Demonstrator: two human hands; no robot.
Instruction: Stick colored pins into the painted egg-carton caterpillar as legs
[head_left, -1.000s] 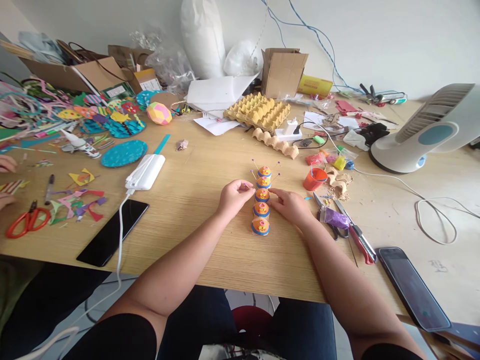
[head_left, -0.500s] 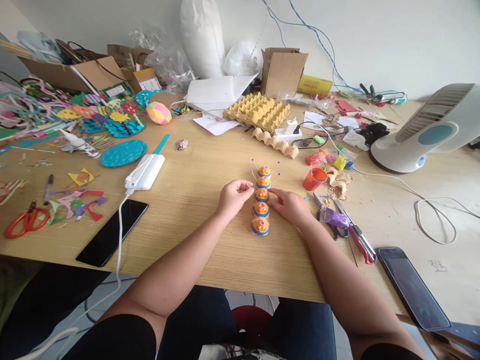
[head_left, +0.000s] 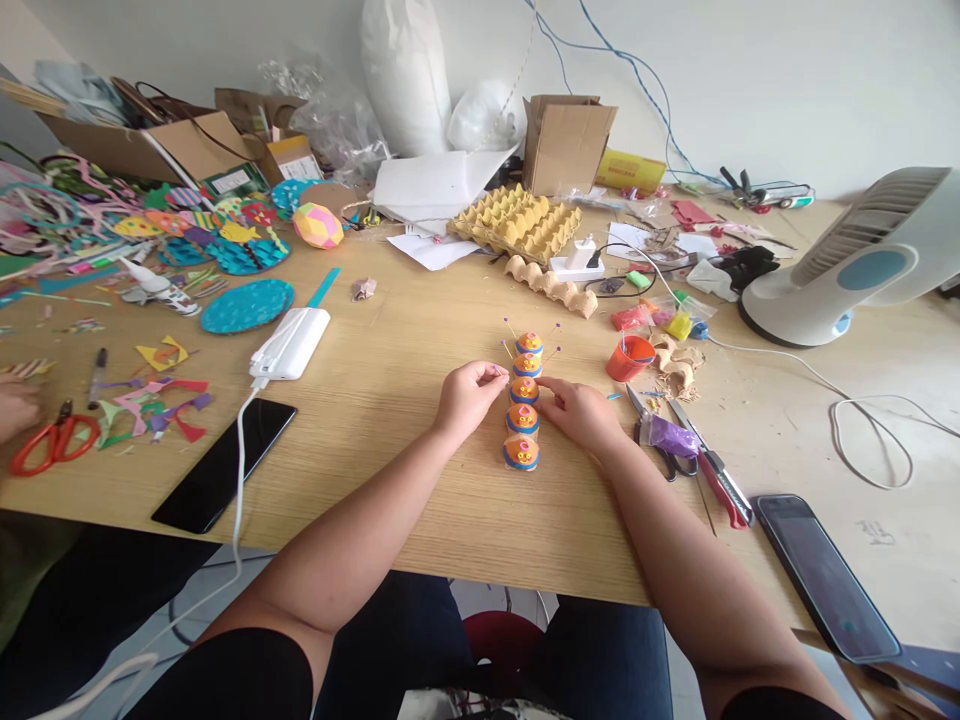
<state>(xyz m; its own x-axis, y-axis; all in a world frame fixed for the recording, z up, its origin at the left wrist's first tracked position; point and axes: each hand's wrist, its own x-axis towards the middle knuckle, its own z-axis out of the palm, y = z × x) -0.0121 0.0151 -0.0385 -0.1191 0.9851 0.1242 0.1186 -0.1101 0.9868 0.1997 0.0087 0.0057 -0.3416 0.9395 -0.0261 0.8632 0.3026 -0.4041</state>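
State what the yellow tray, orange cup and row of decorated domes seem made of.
Yellow tray: likely moulded pulp, matte, by its rows of peaks. Orange cup: probably plastic, by its smooth, even wall. Decorated domes: matte; the bumpy shape suggests pulp, its orange and blue coating perhaps paint or clay.

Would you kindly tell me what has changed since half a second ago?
A co-worker's hand has come into view at the left edge, by the orange-handled scissors. The left hand still pinches something small and purple; the right hand stays beside the orange-and-blue row.
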